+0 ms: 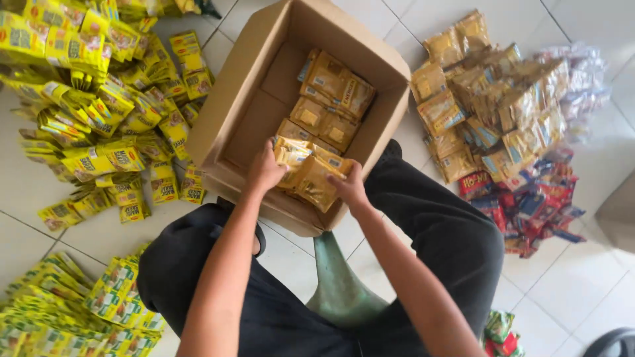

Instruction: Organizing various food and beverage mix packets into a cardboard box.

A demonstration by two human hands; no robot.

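Observation:
An open cardboard box [238,99] stands on the tiled floor between my knees. Several gold sachets [331,99] lie stacked along its right side. My left hand [264,170] and my right hand [348,186] both grip a bundle of gold sachets [309,173] at the near edge of the box, one hand at each end. The bundle hangs partly inside the box, just above its near wall. My forearms reach forward from the bottom of the view.
A large heap of yellow sachets [99,99] lies to the left, with more yellow strips [73,311] at the bottom left. Gold packets [483,112] and red packets [529,205] are piled to the right. I sit on a green stool [337,284].

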